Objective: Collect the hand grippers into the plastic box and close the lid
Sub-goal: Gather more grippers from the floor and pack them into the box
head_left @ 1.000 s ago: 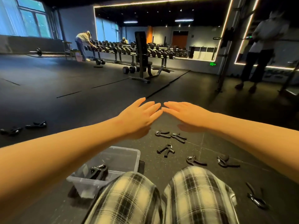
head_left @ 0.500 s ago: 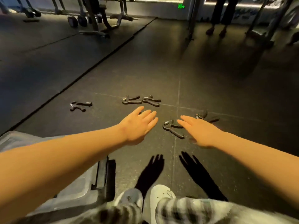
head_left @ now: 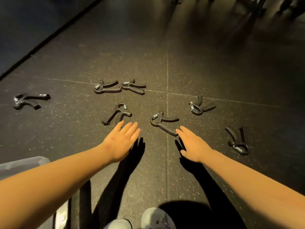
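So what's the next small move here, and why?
Probably each hand closes on its nearest gripper: the left hand is open just short of the left-centre hand gripper, and the right hand is open with fingertips at the centre hand gripper handle. Neither holds anything.

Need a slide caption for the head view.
Open left hand and right hand reach toward seven hand grippers scattered on the floor.

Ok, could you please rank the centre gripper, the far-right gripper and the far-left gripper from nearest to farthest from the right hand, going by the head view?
1. The centre gripper, just ahead of the right hand, at its fingertips.
2. The far-right gripper, off to that hand's right side.
3. The far-left gripper, well beyond the left hand.
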